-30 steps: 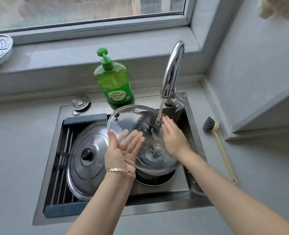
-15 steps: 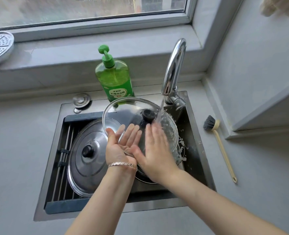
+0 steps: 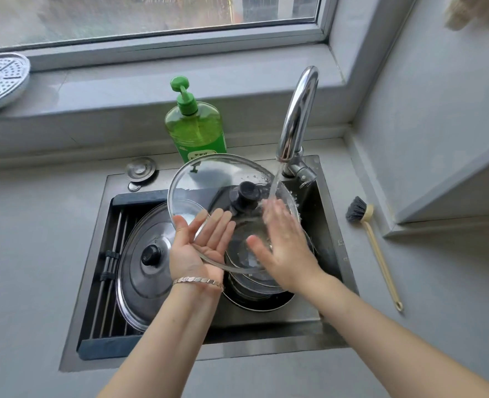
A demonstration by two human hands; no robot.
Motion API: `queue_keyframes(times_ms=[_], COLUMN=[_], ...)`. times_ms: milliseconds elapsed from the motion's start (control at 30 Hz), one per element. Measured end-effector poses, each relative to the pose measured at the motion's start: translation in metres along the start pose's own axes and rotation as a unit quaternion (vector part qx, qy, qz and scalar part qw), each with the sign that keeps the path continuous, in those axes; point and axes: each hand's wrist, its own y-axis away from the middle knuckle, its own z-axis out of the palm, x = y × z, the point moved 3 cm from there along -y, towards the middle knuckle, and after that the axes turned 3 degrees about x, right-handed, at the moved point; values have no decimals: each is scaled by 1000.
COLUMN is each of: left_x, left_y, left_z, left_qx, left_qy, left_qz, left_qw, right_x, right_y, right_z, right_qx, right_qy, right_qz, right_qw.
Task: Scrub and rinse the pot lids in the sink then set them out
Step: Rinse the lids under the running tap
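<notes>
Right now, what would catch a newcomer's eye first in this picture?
The glass lid, held tilted over the sink: the left hand supports it from behind with straight fingers, the right hand lies flat on it where water from the faucet lands. Left of it a steel lid rests in the sink; a green soap bottle stands behind.

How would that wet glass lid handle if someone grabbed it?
Probably slippery: water streams over the glass lid, propped on the open left hand. Likely fragile, being clear glass above the metal sink. Its round rim might roll.
</notes>
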Motion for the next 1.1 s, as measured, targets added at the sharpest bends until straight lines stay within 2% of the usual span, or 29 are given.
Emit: queue_keyframes(times_ms=[67,100,167,233,300,400,533,600,633,700,733,833,900,1000,1067,1100], left_x=[5,6,7,5,2,-2,-5,-9,-12,-15,-17,-21,-26,-35,-43,-47], left_y=[-1,-1,0,2,4,6,4,4,4,3,2,-4,-9,-17,-25,-29], left_z=[-5,-8,-13,-14,-14,-11,-8,-8,-9,-13,-16,-24,-27,-29,-31,-32], left_qx=[4,8,15,18,11,5,-1,-8,-11,-9,-7,-1,-4,-15,-14,-4], left_qy=[-9,-14,-23,-37,-66,-111,-154,-173,-177,-168,-157,-122,-109,-117,-164,-208], left_qz=[0,-1,-6,-13,-11,2,17,14,5,-24,-42,-92,-116,-155,-175,-176], left_qw=[1000,1000,1000,999,998,994,988,985,984,985,987,988,987,981,971,962], right_x=[25,32,22,-9,-35,-42,-30,-21,-13,8,21,66,85,91,91,92], right_y=[-12,-18,-24,-26,-28,-37,-44,-43,-41,-33,-29,-15,-9,-3,-2,-3], right_z=[-5,-11,-29,-39,-37,-36,-34,-32,-31,-32,-35,-43,-43,-34,-39,-44], right_qx=[-24,2,92,89,60,111,15,-25,-31,-11,14,117,125,36,64,97], right_qy=[-29,-41,-87,-129,-36,134,114,64,2,-141,-166,-99,-176,-400,-435,-418], right_qz=[112,142,101,12,-43,-37,90,130,139,145,147,191,264,363,358,346], right_qw=[993,989,987,988,997,984,989,989,990,979,975,969,940,841,823,834])
